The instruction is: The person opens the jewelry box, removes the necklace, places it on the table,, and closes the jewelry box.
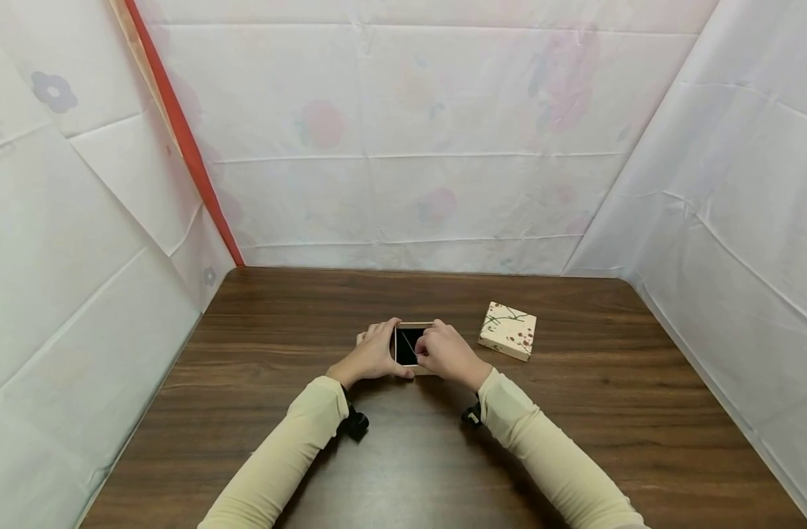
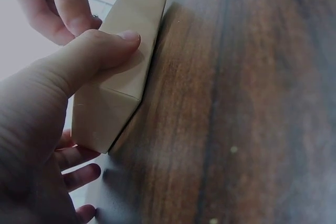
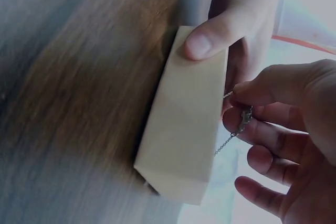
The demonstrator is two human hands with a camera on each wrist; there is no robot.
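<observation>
An open cream box (image 3: 184, 114) with a black lining stands on the table under both hands. My left hand (image 1: 374, 354) grips it from the left side, the thumb (image 2: 113, 48) along its near wall and the fingers around its far side. Over the lining, my right hand (image 1: 451, 355) pinches a thin silver chain (image 3: 244, 120) between thumb and index finger. Part of this chain, with small links of a clasp end, hangs against the fingers, and one strand runs down behind the box wall. In the head view a strand crosses the black lining as a fine line.
A cream box lid (image 1: 509, 329) with a branch and red blossom print lies to the right of the box. The brown wooden table (image 1: 297, 301) is bordered by white patterned sheets (image 1: 403, 198) at the back and sides. A red strip (image 1: 188, 147) hangs at the left corner.
</observation>
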